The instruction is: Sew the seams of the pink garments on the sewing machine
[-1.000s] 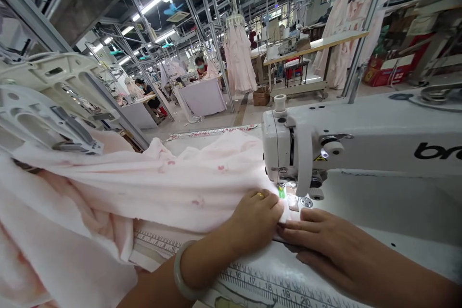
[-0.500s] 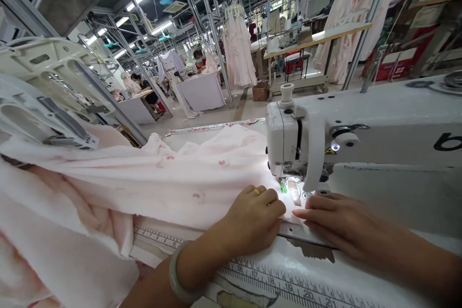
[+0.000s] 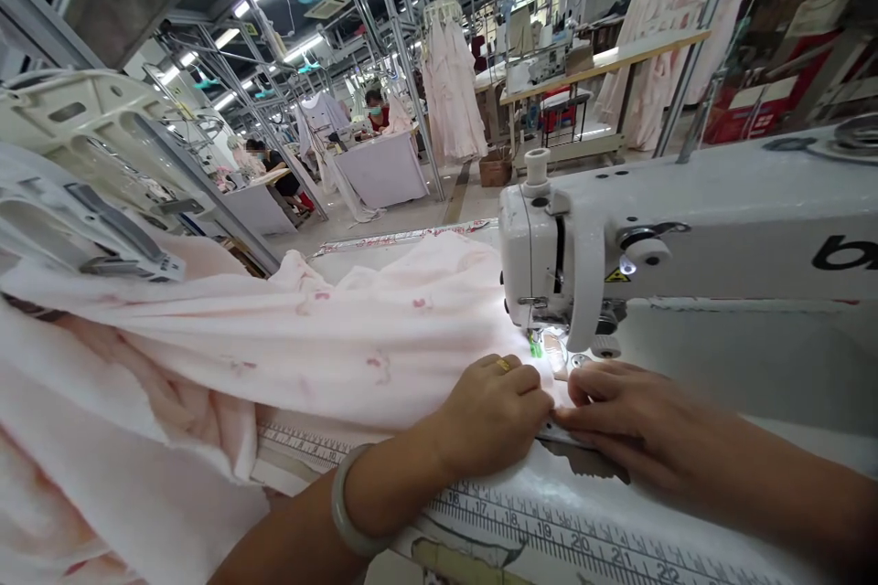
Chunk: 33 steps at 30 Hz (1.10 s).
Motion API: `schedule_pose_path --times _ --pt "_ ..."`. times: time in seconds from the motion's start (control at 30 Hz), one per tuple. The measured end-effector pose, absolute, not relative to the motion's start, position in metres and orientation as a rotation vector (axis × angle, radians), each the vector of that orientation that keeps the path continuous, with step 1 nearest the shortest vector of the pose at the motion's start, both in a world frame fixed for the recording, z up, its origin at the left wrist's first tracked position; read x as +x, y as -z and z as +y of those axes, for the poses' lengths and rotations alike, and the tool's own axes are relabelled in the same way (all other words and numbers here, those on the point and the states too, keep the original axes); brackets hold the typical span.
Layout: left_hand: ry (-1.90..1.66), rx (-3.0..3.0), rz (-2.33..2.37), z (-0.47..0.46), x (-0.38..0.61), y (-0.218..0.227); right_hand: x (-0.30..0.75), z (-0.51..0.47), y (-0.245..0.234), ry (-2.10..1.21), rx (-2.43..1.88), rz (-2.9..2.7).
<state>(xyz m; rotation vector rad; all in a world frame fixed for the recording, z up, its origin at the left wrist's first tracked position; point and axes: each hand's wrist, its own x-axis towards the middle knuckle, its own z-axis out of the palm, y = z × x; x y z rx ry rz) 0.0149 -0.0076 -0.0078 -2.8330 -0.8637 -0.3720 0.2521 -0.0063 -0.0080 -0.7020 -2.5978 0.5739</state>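
Pale pink fleece fabric with small printed motifs spreads across the bed of a white sewing machine. My left hand, wearing a ring and a bangle, is closed on the fabric's near right edge, just in front of the green-tipped presser foot. Close beside it, my right hand pinches at the same edge with its fingertips. The needle area is brightly lit, and the fabric right under the fingers is partly hidden.
A measuring tape runs along the table's front edge. More fabric hangs at the left, below a white plastic frame. Farther off are hanging garments, a wooden-edged table and people at other stations.
My right hand's fingers have curled in from a flatter pose, coming closer to my left hand. My left hand has shifted slightly to the right. The view has tilted a little.
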Motion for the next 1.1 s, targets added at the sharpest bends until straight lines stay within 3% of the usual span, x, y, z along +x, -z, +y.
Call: schedule_pose_path --times 0.33,0.83,1.1 --pt "0.339 -2.743 -0.7 -0.015 0.016 0.008 0.26 0.0 0.015 -0.314 -0.678 -2.538" --pt "0.073 -2.847 -0.931 0.009 0.017 -0.001 0.263 0.007 0.035 0.052 -0.845 -2.471" --pt "0.126 -2.871 -0.963 0.006 0.015 0.001 0.258 0.006 0.034 0.099 -0.804 -2.459"
